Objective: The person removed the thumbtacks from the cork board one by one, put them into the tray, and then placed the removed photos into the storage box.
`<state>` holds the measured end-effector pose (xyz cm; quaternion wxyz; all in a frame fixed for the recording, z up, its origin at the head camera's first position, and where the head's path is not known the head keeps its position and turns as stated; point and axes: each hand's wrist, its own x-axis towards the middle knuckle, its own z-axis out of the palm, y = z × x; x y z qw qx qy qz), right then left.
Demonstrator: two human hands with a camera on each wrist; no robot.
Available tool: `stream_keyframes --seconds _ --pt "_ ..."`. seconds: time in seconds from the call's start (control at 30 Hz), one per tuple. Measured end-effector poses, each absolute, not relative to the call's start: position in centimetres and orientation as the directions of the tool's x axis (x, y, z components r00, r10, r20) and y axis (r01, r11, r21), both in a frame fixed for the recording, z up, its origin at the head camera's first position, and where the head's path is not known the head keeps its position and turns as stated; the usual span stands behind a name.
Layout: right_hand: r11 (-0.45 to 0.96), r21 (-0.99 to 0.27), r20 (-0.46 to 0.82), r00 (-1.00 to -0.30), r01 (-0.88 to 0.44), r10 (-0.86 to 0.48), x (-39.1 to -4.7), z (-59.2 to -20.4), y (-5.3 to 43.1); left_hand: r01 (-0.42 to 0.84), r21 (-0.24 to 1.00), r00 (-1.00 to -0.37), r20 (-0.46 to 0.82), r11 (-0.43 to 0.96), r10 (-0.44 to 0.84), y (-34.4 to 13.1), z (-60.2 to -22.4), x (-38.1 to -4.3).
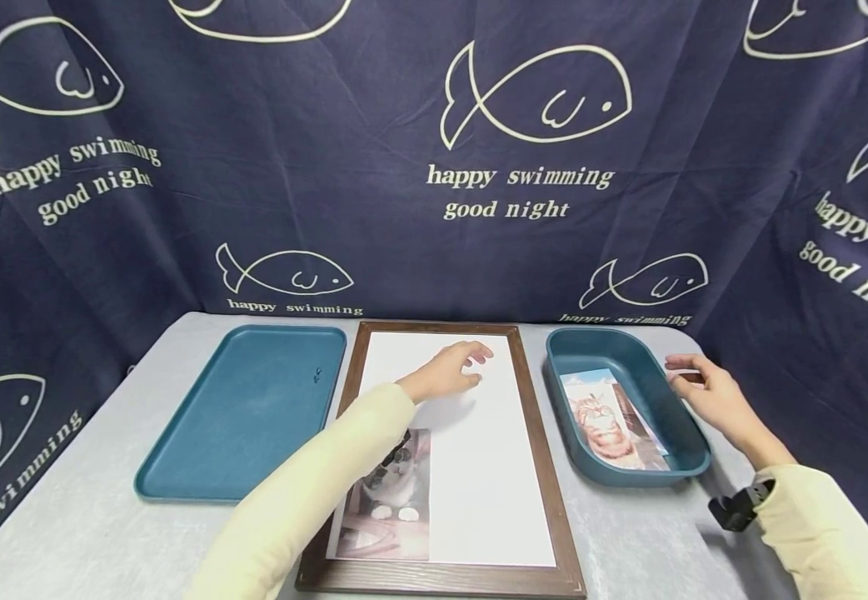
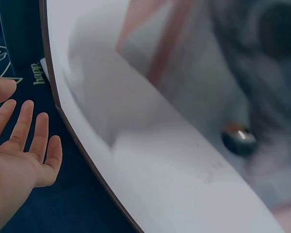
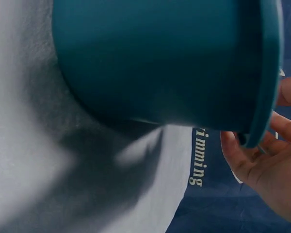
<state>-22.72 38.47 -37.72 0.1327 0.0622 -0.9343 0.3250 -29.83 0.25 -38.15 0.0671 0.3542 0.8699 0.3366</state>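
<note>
My left hand (image 1: pixel 447 372) hovers over the upper half of a white board in a brown wooden frame (image 1: pixel 554 492), fingers loosely bent and holding nothing. In the left wrist view the same hand (image 2: pixel 22 160) has its fingers spread apart. A cat photo (image 1: pixel 381 533) lies on the board's lower left, partly covered by my left sleeve. My right hand (image 1: pixel 715 406) is at the right rim of a deep teal bin (image 1: pixel 632 342), its fingers relaxed; whether they touch the rim I cannot tell. Inside the bin lie overlapping photos, an orange cat picture (image 1: pixel 599 421) on top.
A shallow teal tray (image 1: pixel 246 417) lies left of the frame on the grey-white tabletop (image 1: pixel 74 508). Behind the table hangs a dark blue curtain (image 1: pixel 381 208) with fish drawings and lettering. A black wrist camera (image 1: pixel 737 507) is strapped to my right wrist.
</note>
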Motion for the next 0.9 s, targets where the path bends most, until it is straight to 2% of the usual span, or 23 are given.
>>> stream_keyframes --seconds 0.3,0.9 --pt "0.800 -0.565 0.278 -0.960 -0.203 -0.047 -22.6 -36.8 37.5 0.585 0.622 -0.727 0.119 0.521 0.676 -2.3 -38.2 -29.7" --pt "0.750 -0.530 0.401 -0.896 -0.395 -0.189 -22.5 -36.1 33.1 0.596 0.633 -0.719 0.145 0.495 0.680 -6.3 -38.6 -28.9"
